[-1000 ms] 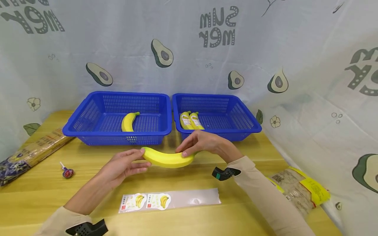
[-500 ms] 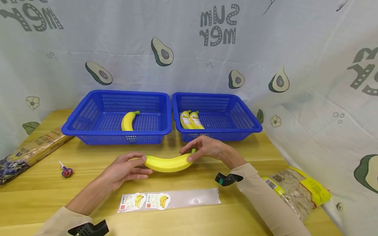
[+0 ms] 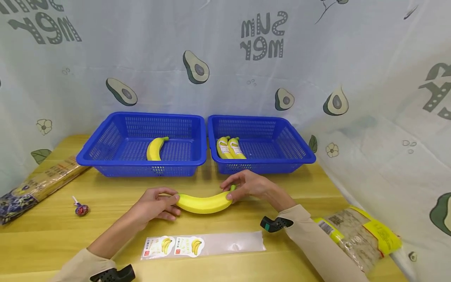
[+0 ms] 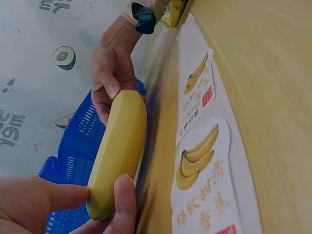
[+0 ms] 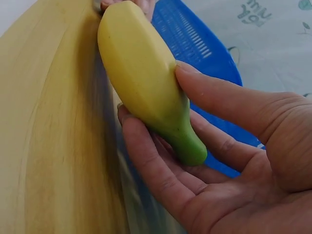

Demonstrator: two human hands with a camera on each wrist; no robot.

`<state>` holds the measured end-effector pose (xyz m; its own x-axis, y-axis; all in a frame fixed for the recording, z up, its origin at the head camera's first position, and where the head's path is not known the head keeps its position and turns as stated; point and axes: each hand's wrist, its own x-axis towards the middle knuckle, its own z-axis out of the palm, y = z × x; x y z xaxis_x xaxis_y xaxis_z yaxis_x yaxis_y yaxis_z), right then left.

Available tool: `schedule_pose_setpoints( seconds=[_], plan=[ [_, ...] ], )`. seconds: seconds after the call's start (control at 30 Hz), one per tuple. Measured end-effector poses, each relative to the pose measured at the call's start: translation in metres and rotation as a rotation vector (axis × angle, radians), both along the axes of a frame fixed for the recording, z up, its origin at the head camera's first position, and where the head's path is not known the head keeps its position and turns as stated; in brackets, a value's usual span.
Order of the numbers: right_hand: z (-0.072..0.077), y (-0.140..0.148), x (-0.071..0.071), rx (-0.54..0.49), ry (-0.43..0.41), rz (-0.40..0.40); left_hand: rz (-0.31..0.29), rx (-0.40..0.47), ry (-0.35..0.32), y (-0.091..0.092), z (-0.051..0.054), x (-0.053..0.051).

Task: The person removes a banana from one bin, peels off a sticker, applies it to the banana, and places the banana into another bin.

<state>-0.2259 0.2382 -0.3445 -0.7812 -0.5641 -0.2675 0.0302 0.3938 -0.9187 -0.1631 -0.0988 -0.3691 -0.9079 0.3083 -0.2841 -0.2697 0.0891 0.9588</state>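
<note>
A yellow banana (image 3: 204,204) is held level above the table between both hands. My left hand (image 3: 156,204) pinches its tip, thumb on one side and fingers on the other, as the left wrist view shows. By the green stem end, my right hand (image 3: 248,186) grips it between thumb and curled fingers; the green stem (image 5: 190,146) pokes out over the palm. No sticker shows on this banana's visible sides. In front of the hands lies a clear backing strip (image 3: 236,242) with two banana stickers, one (image 3: 159,246) at its left end and another (image 3: 189,246) beside it.
Behind the hands stand two blue baskets. The left basket (image 3: 141,162) holds one plain banana (image 3: 155,149); the right basket (image 3: 264,161) holds two labelled bananas (image 3: 230,149). A lollipop (image 3: 81,208) and a long packet (image 3: 42,188) lie left, a yellow-and-clear bag (image 3: 359,237) right.
Both hands have lowered the banana toward the table and shifted it slightly right. The grip at each end stays, and the stem shows more clearly now. The head view has tilted slightly.
</note>
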Motion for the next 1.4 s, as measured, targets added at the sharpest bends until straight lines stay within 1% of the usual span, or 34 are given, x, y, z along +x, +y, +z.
schedule_pose_setpoints(
  seconds=[0.13,0.23,0.33,0.4,0.5,0.53,0.63,0.7,0.77,0.83,0.9,0.93,1.0,1.07,1.1,1.13,1.2,1.3,1.4],
  plan=[
    [-0.004,0.001,-0.001,0.017,0.036,-0.036,0.034,-0.010,0.034,0.002,-0.001,0.001],
    [-0.004,0.002,0.000,0.014,0.048,-0.042,0.050,-0.018,0.054,0.003,-0.002,0.002],
    [-0.003,0.003,0.001,0.010,0.062,-0.032,0.062,-0.032,0.066,0.004,-0.003,0.003],
    [-0.003,0.004,0.002,0.024,0.076,-0.025,0.060,-0.043,0.079,0.004,-0.004,0.004],
    [-0.001,0.006,-0.002,0.043,0.089,-0.012,0.053,-0.073,0.088,0.001,0.000,0.004],
    [0.000,0.007,-0.003,0.049,0.090,-0.010,0.042,-0.088,0.092,-0.001,0.001,0.003],
    [0.000,0.007,-0.005,0.053,0.079,-0.006,-0.016,-0.143,0.114,-0.009,0.005,0.005],
    [0.000,0.007,-0.005,0.051,0.069,-0.001,-0.080,-0.179,0.152,-0.016,0.007,0.007],
    [0.000,0.008,-0.006,0.049,0.058,-0.004,-0.158,-0.216,0.204,-0.022,0.008,0.011],
    [-0.001,0.009,-0.006,0.049,0.055,-0.002,-0.246,-0.272,0.294,-0.027,0.008,0.016],
    [-0.001,0.011,-0.005,0.055,0.056,-0.006,-0.319,-0.354,0.392,-0.031,0.007,0.022],
    [-0.001,0.011,-0.005,0.057,0.061,-0.007,-0.348,-0.404,0.442,-0.033,0.006,0.025],
    [-0.002,0.012,-0.005,0.058,0.075,-0.002,-0.380,-0.494,0.529,-0.036,0.004,0.032],
    [-0.002,0.013,-0.005,0.068,0.091,-0.006,-0.382,-0.583,0.585,-0.037,0.001,0.040],
    [-0.003,0.013,-0.005,0.071,0.097,-0.009,-0.373,-0.626,0.608,-0.037,-0.001,0.043],
    [-0.003,0.014,-0.004,0.074,0.103,-0.013,-0.362,-0.667,0.627,-0.036,-0.003,0.047],
    [-0.002,0.014,-0.004,0.082,0.118,-0.020,-0.335,-0.726,0.644,-0.033,-0.005,0.052],
    [0.000,0.013,-0.004,0.089,0.143,-0.019,-0.309,-0.779,0.621,-0.028,-0.006,0.055],
    [0.003,0.012,-0.005,0.093,0.185,-0.018,-0.302,-0.785,0.599,-0.026,-0.004,0.055]
  ],
)
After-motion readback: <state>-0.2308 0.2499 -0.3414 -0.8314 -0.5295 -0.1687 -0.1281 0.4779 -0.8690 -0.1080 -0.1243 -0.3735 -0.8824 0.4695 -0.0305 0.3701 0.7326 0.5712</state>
